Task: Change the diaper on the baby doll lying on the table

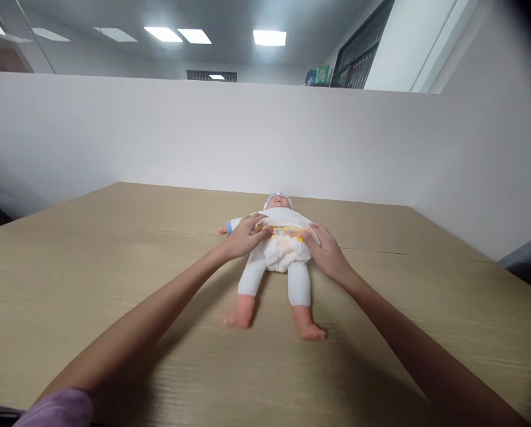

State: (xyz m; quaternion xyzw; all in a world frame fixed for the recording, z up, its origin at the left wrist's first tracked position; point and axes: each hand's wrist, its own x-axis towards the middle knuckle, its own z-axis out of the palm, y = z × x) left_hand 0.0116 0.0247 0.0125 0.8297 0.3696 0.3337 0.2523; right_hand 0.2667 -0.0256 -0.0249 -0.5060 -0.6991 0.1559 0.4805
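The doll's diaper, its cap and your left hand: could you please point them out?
diaper [283,254]: head view, white front below the yellow band.
cap [277,196]: head view, its front rim.
left hand [242,237]: head view, back of the hand.

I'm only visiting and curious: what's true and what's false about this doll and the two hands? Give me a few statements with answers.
1. The doll lies on its back on the table. True.
2. Only one hand touches the doll. False: the left hand and the right hand both rest at the sides of its diaper.
3. Its feet are bare. True.
4. Its head points toward the person. False: the feet do; the head lies toward the white wall.
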